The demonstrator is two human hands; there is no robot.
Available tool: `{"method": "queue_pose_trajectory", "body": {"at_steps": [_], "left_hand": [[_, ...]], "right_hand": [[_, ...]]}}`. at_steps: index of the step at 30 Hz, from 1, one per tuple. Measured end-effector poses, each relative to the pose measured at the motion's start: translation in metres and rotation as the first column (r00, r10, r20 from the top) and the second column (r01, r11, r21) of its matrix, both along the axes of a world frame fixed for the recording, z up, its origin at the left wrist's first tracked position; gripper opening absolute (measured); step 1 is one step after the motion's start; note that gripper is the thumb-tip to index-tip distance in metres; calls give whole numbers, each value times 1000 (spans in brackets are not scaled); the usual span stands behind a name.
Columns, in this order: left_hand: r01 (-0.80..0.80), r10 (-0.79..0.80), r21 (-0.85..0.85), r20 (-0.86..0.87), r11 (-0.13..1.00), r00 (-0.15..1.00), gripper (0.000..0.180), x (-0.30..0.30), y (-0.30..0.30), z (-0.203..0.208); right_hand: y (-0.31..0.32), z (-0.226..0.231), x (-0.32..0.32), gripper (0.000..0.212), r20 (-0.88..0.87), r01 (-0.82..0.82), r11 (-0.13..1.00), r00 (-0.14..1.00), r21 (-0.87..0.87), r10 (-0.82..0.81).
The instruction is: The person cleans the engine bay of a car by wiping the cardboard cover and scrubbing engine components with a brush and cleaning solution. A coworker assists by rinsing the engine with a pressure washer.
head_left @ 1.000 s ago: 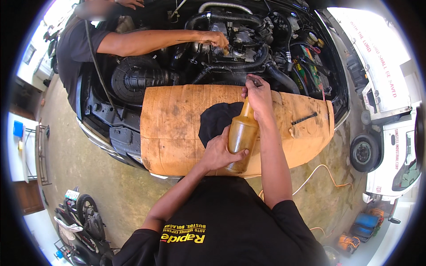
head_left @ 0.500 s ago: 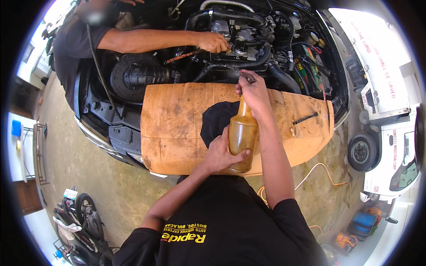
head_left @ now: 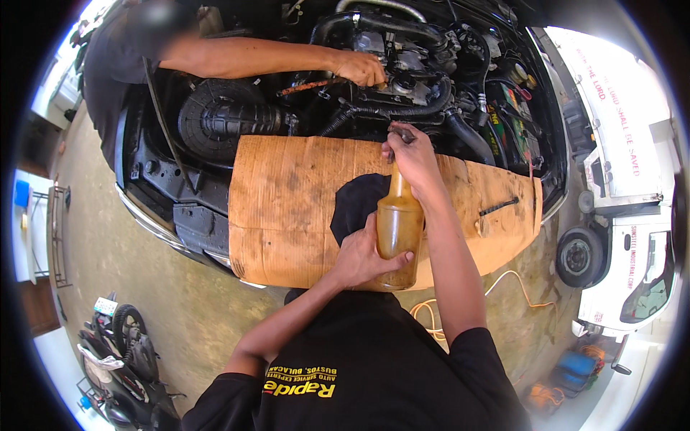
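Observation:
A yellowish-brown glass bottle [head_left: 397, 233] stands almost upright before my chest, its inside smeared or filled with a murky liquid. My left hand [head_left: 361, 257] wraps round the body of the bottle, thumb across its front. At the mouth, my right hand [head_left: 417, 164] is closed round the top of the neck and pinches a small dark piece [head_left: 405, 135]; its kind is mostly hidden by the fingers. Behind the bottle is a black patch [head_left: 357, 208], cloth or an opening, on the stained cardboard sheet [head_left: 284, 230] that covers the car's front edge.
A co-worker's hand [head_left: 361, 69] reaches from the left onto the engine [head_left: 406, 82], near an orange-brown rod [head_left: 309, 87]. On the cardboard's right lies a thin black rod [head_left: 499, 206]. A battery [head_left: 507, 118] sits at the right. An orange hose [head_left: 528, 294] crosses the floor; a motorcycle [head_left: 133, 345] stands behind left.
The view has shifted slightly. Both hands keep their grip on the bottle, which sits a little lower and further right in the picture. The co-worker's hand stays at the engine.

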State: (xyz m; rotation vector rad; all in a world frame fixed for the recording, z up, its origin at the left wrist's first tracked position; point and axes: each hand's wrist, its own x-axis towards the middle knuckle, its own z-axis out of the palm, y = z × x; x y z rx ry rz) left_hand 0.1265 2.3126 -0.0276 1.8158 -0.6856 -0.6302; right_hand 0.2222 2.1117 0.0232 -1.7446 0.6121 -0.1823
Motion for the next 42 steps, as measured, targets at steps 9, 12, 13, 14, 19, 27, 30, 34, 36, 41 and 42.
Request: {"method": "queue_pose_trajectory", "body": {"at_steps": [9, 12, 13, 14, 19, 27, 30, 34, 36, 41, 42], "left_hand": [[74, -72, 27, -62, 997, 995, 109, 15, 4, 7], [87, -84, 44, -79, 995, 993, 111, 19, 4, 10], [104, -98, 63, -92, 993, 991, 112, 22, 4, 11], [118, -109, 84, -103, 989, 989, 113, 24, 4, 13], [189, -159, 115, -230, 975, 960, 111, 36, 3, 19], [228, -182, 128, -296, 965, 938, 118, 46, -3, 14], [215, -172, 116, -303, 970, 937, 122, 48, -6, 13], [281, -201, 154, -397, 947, 896, 122, 55, -7, 16], [315, -225, 162, -415, 935, 881, 123, 59, -7, 17], [339, -241, 180, -416, 924, 877, 123, 59, -8, 17], [328, -235, 189, -393, 926, 889, 123, 58, -8, 16]], "right_hand": [[0, 2, -2, 35, -24, 8, 1000, 1000, -11, -8], [1, 5, -4, 35, -52, 20, 1000, 998, -16, -21], [1, 6, -4, 35, -55, 32, 999, 998, -13, -33], [1, 5, -4, 35, -8, 32, 999, 999, -36, -32], [-2, 3, -1, 34, -82, 28, 1000, 996, -10, -28], [-2, 2, 7, 35, -153, -28, 999, 988, -31, 23], [-1, 1, 10, 36, -110, -60, 996, 993, -60, 53], [0, -1, 13, 37, -123, -42, 999, 992, -23, 39], [0, -1, 13, 37, -152, -41, 999, 988, -35, 36], [0, 0, 12, 38, -123, -73, 996, 990, -46, 67], [1, 0, 12, 38, -112, -64, 996, 992, -57, 57]]}}
